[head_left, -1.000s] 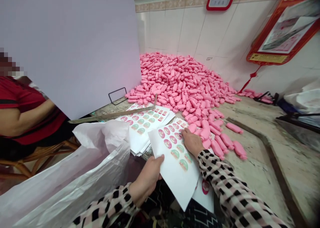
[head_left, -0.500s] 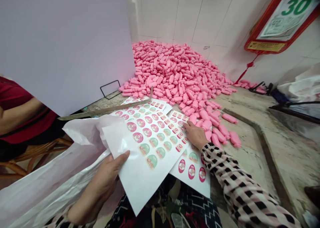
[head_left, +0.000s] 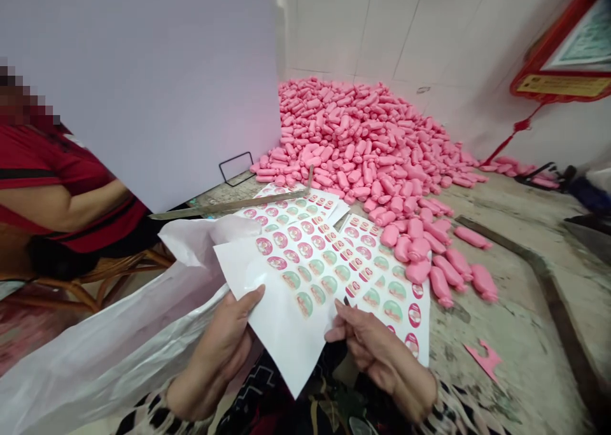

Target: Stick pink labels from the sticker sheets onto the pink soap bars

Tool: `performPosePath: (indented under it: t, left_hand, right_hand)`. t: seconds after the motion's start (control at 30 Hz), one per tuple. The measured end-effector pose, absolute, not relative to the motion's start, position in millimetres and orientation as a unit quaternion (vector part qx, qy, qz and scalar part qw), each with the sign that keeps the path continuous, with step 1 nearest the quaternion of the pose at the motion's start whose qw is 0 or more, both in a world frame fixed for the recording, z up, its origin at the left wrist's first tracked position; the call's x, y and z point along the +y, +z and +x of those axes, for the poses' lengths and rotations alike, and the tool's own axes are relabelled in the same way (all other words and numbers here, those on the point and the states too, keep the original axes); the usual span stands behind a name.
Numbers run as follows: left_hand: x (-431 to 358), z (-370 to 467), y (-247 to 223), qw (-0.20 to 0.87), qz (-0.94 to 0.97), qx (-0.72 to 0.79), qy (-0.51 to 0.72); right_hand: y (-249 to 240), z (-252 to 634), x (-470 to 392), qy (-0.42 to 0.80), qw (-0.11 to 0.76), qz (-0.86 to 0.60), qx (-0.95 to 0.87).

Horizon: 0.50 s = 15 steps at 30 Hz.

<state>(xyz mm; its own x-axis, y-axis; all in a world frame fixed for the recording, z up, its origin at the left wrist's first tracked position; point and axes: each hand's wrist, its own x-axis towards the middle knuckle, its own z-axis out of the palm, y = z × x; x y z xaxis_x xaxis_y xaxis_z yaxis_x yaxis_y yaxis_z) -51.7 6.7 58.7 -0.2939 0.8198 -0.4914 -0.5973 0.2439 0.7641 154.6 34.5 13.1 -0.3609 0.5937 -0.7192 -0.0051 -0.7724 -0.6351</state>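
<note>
A white sheet of round pink and green stickers (head_left: 286,333) is tilted above my lap. My left hand (head_left: 229,333) grips its lower left edge, thumb on top and fingers beneath. At the sheet's right edge, my right hand (head_left: 377,352) is closed, its fingertips pinching the paper. A small dark bit shows by those fingertips, too little to name. Under the held sheet, to the right, lies another sticker sheet (head_left: 422,349). More sticker sheets (head_left: 329,200) lie behind it, with a wooden strip (head_left: 238,204) across them.
Pink bottle-shaped pieces (head_left: 353,123) are heaped against the wall, with loose ones near the sheets. A white plastic bag (head_left: 143,333) is at left, beside a large pale panel (head_left: 167,72) and a seated person (head_left: 62,193). A pink scrap (head_left: 484,359) lies at right.
My right hand has moved down along the sheet, from its upper right side to its lower right edge. My left hand keeps its hold. The view has swung left, showing more of the seated person.
</note>
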Motion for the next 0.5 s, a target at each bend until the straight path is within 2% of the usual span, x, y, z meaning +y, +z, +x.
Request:
performPosePath:
  t: [0.17, 0.33, 0.5]
  left_hand:
    - [0.5, -54.4, 66.8, 0.564, 0.080, 0.519, 0.637]
    - [-0.3, -47.4, 64.6, 0.574, 0.106, 0.491, 0.647]
    - [5.8, -45.4, 54.6, 0.627, 0.154, 0.486, 0.589]
  right_hand:
    - [15.5, 151.0, 22.8, 0.774, 0.187, -0.552, -0.248]
    - [18.3, 150.6, 36.5, 0.741, 0.363, -0.526, -0.208]
    - [28.6, 157.0, 70.9, 0.672, 0.424, -0.527, -0.302]
